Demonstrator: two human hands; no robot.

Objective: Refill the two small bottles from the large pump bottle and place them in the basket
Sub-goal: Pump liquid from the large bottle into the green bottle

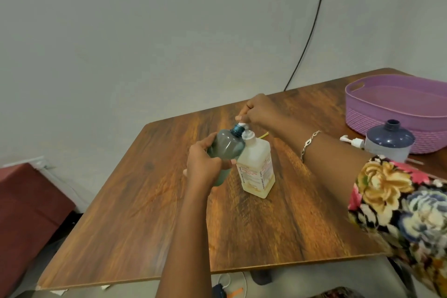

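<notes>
Small bottle (226,150) is gripped tilted by left hand (203,164), mouth at pump bottle (257,164) nozzle to catch liquid; pump top is clasped by curled right hand (258,110).

Pump head (242,125) of the large pump bottle (257,167) sat mostly under the right grip (260,112); only its white tip showed. The label print on that bottle was too small and soft to read. The small bottle (227,146) in the left grip (205,164) was motion-blurred, its lower body covered by the fingers. The basket (377,123) was cut off at the right edge. The second small bottle (389,140) had its base hidden behind the floral sleeve (399,205). Fill level in either small bottle: could not be told.
</notes>
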